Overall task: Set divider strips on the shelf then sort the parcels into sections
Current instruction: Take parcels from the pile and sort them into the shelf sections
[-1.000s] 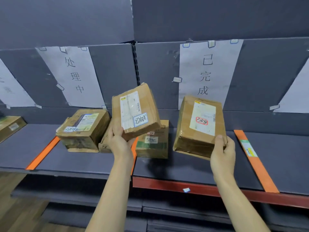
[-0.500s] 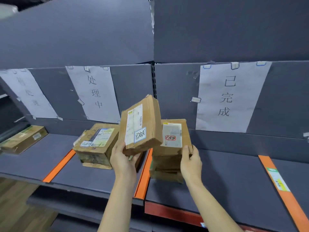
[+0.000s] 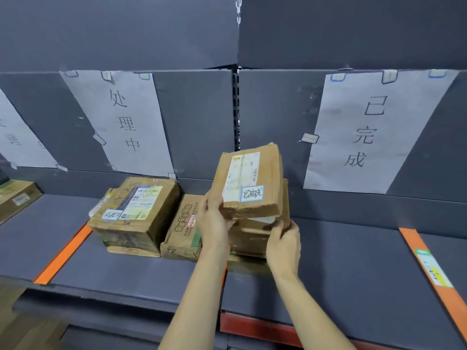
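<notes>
Parcels sorted so far sit on the shelf (image 3: 353, 261). Head view: the left hand (image 3: 214, 218) grips a labelled parcel (image 3: 250, 183) by its lower left corner, tilted up, directly above a stacked parcel (image 3: 252, 236) just right of the middle orange divider strip (image 3: 223, 271). The right hand (image 3: 284, 245) curls its fingers (image 3: 276, 227) round that stack's right edge, steadying it.

Top parcel (image 3: 251, 181), a taped brown box with a white shipping label and a blue-edged sticker, sat tilted on a stack of parcels (image 3: 249, 238) right of the middle orange divider strip (image 3: 223, 279). Two more parcels (image 3: 136, 213) lay between that and the left strip (image 3: 63, 253); another strip (image 3: 434, 274) ran far right.
</notes>
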